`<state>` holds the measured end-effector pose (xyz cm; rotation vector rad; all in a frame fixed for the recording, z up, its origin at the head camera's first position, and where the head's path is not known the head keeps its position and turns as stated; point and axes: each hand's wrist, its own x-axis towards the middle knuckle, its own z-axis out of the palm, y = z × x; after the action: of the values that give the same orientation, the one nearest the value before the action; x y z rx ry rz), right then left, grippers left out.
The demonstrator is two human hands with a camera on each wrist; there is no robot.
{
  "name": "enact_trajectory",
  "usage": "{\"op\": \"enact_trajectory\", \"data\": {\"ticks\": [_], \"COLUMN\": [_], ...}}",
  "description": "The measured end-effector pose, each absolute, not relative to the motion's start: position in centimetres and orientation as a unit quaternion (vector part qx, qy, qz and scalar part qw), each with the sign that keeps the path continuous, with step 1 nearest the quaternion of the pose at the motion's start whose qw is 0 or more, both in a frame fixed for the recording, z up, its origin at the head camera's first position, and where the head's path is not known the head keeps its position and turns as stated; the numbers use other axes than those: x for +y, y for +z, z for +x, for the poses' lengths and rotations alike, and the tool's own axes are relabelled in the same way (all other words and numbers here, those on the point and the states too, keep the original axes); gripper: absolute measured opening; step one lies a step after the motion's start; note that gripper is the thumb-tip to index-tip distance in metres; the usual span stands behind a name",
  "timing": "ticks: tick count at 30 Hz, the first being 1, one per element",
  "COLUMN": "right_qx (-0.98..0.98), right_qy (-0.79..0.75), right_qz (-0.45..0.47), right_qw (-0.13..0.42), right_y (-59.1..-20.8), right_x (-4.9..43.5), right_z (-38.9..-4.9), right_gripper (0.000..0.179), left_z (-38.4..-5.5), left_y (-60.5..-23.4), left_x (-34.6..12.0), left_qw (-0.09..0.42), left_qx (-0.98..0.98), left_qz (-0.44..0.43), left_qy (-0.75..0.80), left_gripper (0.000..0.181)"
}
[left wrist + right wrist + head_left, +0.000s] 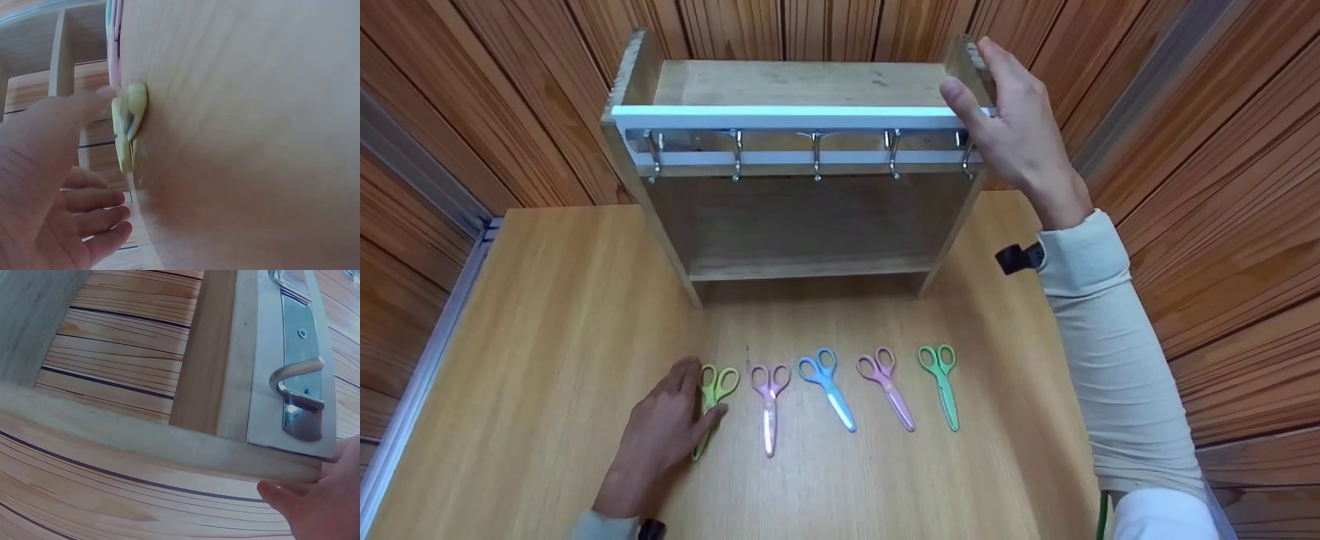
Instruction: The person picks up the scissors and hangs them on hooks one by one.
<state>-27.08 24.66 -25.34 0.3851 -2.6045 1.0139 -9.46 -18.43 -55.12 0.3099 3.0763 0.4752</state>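
Observation:
Yellow-green scissors (pixel 718 384) lie at the left end of a row of scissors on the table. My left hand (pixel 664 420) is over them, thumb across the blades and fingers beside the handles. In the left wrist view these scissors (pixel 132 112) are by the thumb, while the other fingers hang loosely bent. My right hand (pixel 1020 120) rests at the upper right corner of a wooden rack (pixel 802 225), thumb and fingers spread apart. The right wrist view shows that hand (pixel 332 500) against the rack's side panel (pixel 169 450), beside a metal hook (pixel 295 377).
To the right lie pink scissors (pixel 769 405), blue scissors (pixel 829 386), another pink pair (pixel 889 386) and green scissors (pixel 941 382). Several metal hooks (pixel 816 154) line the rack's white front rail (pixel 780 116). Wood-panelled walls (pixel 1245 247) enclose the table (pixel 547 315).

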Motion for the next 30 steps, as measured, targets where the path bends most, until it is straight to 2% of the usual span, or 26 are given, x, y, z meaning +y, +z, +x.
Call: {"op": "enact_trajectory", "data": {"ticks": [3, 10, 18, 30], "right_qx": [-0.918, -0.929, -0.933, -0.937], "right_qy": [0.344, 0.327, 0.317, 0.305], "right_qz": [0.126, 0.11, 0.105, 0.099], "right_qw": [0.15, 0.133, 0.133, 0.136], "right_y": [-25.4, -25.8, -25.7, -25.5], "right_x": [24.3, 23.4, 23.6, 23.8], "right_z": [-27.3, -27.7, -27.7, -27.7], "right_gripper": [0.093, 0.091, 0.081, 0.077], "left_z": [-9.3, -8.3, -8.5, -9.0], "left_y": [-55.0, -55.2, -55.2, -55.2], "left_x": [-17.9, -17.1, -16.1, -15.9], "left_qw": [0.01, -0.026, -0.005, -0.072], "left_qx": [0.985, 0.989, 0.991, 0.986], "left_qz": [0.095, 0.096, 0.089, 0.127], "left_qy": [0.141, 0.112, 0.1, 0.085], "left_gripper": [0.083, 0.074, 0.067, 0.049]}}
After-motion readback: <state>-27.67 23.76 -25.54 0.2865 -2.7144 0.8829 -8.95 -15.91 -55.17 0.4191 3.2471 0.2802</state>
